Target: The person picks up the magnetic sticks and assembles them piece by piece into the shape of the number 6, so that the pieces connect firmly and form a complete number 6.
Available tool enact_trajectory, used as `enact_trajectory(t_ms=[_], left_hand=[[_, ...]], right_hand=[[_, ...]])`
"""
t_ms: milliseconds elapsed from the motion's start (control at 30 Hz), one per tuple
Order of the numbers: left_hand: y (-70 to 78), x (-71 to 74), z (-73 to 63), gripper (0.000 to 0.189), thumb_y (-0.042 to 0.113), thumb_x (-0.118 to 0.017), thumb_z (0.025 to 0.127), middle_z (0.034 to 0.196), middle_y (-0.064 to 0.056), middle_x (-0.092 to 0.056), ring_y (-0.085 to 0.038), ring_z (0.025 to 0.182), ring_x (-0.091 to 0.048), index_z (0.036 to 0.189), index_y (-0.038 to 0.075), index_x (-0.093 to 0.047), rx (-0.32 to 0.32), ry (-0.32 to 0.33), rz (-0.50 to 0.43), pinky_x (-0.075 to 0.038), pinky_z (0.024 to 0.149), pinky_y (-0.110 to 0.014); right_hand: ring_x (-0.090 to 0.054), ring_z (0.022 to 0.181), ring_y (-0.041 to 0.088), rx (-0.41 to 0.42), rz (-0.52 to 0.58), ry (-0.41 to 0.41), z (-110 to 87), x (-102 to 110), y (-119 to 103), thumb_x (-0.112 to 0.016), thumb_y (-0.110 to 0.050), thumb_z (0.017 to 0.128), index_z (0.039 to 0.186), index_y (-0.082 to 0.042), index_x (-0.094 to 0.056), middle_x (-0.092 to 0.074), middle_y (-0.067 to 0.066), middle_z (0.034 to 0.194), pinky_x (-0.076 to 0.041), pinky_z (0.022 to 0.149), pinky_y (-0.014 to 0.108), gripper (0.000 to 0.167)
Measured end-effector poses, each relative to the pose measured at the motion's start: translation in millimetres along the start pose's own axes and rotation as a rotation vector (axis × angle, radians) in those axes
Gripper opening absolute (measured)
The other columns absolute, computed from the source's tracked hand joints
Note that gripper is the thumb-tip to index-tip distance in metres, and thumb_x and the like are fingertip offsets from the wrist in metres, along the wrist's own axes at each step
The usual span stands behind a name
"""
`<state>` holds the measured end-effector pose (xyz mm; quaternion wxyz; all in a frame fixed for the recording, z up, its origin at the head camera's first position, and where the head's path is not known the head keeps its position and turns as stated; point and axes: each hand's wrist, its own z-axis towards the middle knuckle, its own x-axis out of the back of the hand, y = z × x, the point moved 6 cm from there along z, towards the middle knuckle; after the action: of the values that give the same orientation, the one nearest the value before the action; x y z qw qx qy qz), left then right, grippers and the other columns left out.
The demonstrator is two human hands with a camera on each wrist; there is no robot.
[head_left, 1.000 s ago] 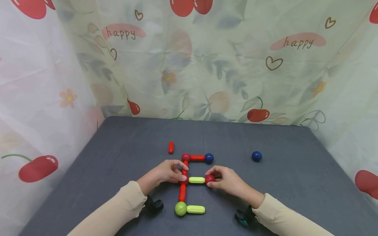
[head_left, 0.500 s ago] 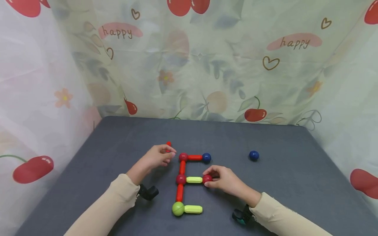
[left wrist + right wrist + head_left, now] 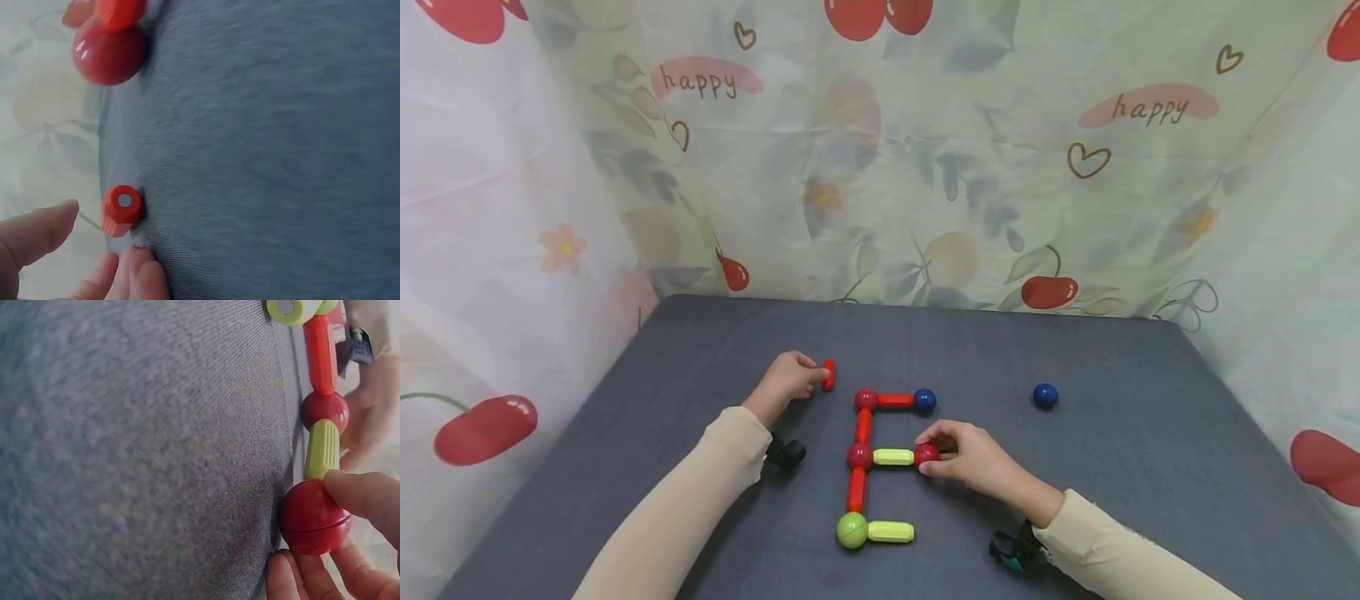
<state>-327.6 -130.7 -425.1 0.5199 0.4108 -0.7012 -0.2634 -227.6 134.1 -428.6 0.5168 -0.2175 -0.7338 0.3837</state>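
A figure of magnetic balls and rods lies on the dark table. Its left side joins a red ball (image 3: 866,400), a second red ball (image 3: 860,456) and a green ball (image 3: 852,531) with red rods. My right hand (image 3: 964,454) pinches the red end ball (image 3: 315,517) of the middle arm, thumb on top, where a yellow-green rod (image 3: 322,449) meets it. My left hand (image 3: 788,382) is at a loose red rod (image 3: 828,375) behind the figure. In the left wrist view, thumb and fingers stand apart beside that red rod (image 3: 122,209), its metal end facing the camera.
A dark blue ball (image 3: 925,401) ends the figure's top arm. Another blue ball (image 3: 1046,396) lies apart at the right. The bottom yellow-green rod (image 3: 891,532) sticks out from the green ball. A printed curtain (image 3: 910,167) hangs behind the table.
My left hand has left the figure's middle red ball and moved away and left to the loose red rod. My right hand keeps its hold on the red end ball.
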Motion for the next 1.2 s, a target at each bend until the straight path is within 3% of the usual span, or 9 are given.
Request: enact_trajectory(t_ms=[133, 300, 433, 700, 867, 1033, 1200], left_hand=[[2.2, -2.3, 9.3, 0.029, 0.019, -0.068, 0.090, 0.094, -0.011, -0.061, -0.018, 0.078, -0.059, 0.108, 0.000, -0.056, 0.029, -0.004, -0.009, -0.054, 0.073, -0.031], [8.3, -6.3, 13.3, 0.034, 0.019, -0.075, 0.084, 0.090, -0.009, -0.060, -0.018, 0.073, -0.056, 0.109, 0.001, -0.059, 0.018, 0.010, 0.122, -0.049, 0.062, -0.026], [10.1, -9.9, 12.6, 0.034, 0.017, -0.075, 0.084, 0.091, -0.010, -0.059, -0.020, 0.073, -0.055, 0.109, 0.002, -0.059, 0.018, 0.019, 0.175, -0.046, 0.060, -0.026], [8.9, -11.9, 8.1, 0.025, 0.010, -0.071, 0.085, 0.085, -0.008, -0.056, -0.017, 0.069, -0.052, 0.107, 0.003, -0.061, 0.034, 0.023, 0.127, -0.045, 0.057, -0.023], [9.4, -8.0, -2.5, 0.026, 0.007, -0.070, 0.086, 0.089, -0.009, -0.057, -0.017, 0.074, -0.053, 0.110, 0.002, -0.061, 0.019, -0.004, 0.007, -0.047, 0.060, -0.024], [15.5, -4.7, -16.5, 0.030, 0.005, -0.069, 0.087, 0.088, -0.009, -0.062, -0.016, 0.072, -0.056, 0.115, 0.000, -0.059, -0.057, -0.050, -0.090, -0.052, 0.065, -0.029], [27.7, -5.8, -46.4, 0.031, 0.008, -0.068, 0.088, 0.096, -0.011, -0.067, -0.029, 0.089, -0.063, 0.118, 0.003, -0.057, -0.147, -0.132, -0.110, -0.054, 0.079, -0.039]], right_hand=[[-0.062, 0.090, 0.013, 0.004, -0.004, -0.002, 0.2, 0.1, 0.0, -0.079, -0.018, 0.080, 0.104, -0.012, -0.067, -0.067, -0.002, 0.095, -0.054, 0.080, 0.032, 0.027], [-0.062, 0.089, 0.013, 0.011, 0.000, 0.001, -0.2, 1.0, 0.0, -0.079, -0.016, 0.080, 0.104, -0.012, -0.067, -0.067, -0.002, 0.095, -0.054, 0.079, 0.032, 0.027], [-0.062, 0.090, 0.013, 0.008, 0.001, 0.000, -0.7, 1.2, -0.4, -0.079, -0.016, 0.080, 0.104, -0.012, -0.068, -0.067, -0.002, 0.095, -0.054, 0.080, 0.032, 0.027], [-0.061, 0.090, 0.013, -0.007, -0.008, 0.009, -0.7, 0.8, -0.6, -0.080, -0.016, 0.080, 0.104, -0.012, -0.068, -0.067, -0.002, 0.095, -0.054, 0.081, 0.033, 0.027], [-0.062, 0.090, 0.013, 0.008, -0.002, -0.001, 0.0, 0.1, -0.9, -0.080, -0.017, 0.080, 0.104, -0.012, -0.068, -0.067, -0.002, 0.095, -0.054, 0.080, 0.032, 0.027], [-0.061, 0.090, 0.013, 0.012, 0.007, -0.008, 0.2, 0.3, 0.7, -0.080, -0.018, 0.080, 0.104, -0.012, -0.067, -0.067, -0.002, 0.096, -0.053, 0.080, 0.032, 0.027], [-0.062, 0.090, 0.013, 0.022, 0.011, -0.009, -0.6, 1.1, 0.3, -0.079, -0.018, 0.080, 0.104, -0.011, -0.067, -0.067, -0.001, 0.096, -0.053, 0.079, 0.032, 0.028]])
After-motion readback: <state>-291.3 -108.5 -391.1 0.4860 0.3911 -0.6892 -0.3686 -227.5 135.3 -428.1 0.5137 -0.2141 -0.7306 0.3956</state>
